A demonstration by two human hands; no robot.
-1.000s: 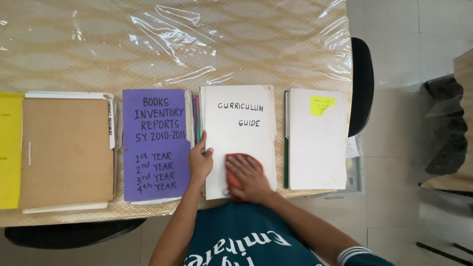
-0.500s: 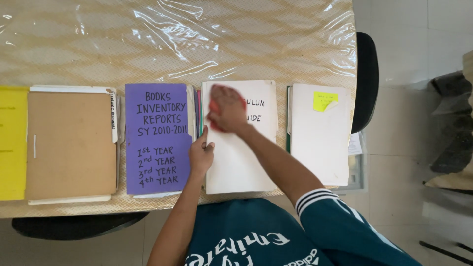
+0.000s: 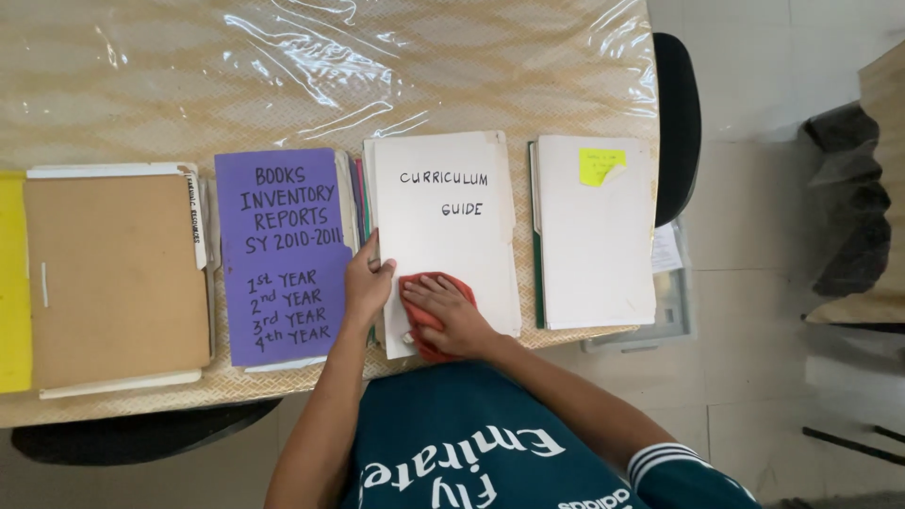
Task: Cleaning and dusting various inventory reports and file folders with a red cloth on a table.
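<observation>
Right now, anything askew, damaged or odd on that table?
Little stands out. The folders lie in a neat row. The yellow sticky note on the right white folder curls up at one corner, and the clear plastic table cover is wrinkled. The right hand presses a red cloth on the middle white folder; the left hand steadies its edge.

White folder [image 3: 452, 226], closed, lay flat on bench, long side running away from person, black hand lettering on upper cover, near edge close to bench's front edge. Edges slightly worn, more sheets showing beneath along right side. Red cloth [image 3: 429, 316], crumpled and flattened, sat on folder's lower left part, mostly covered from above, rim showing around.
</observation>
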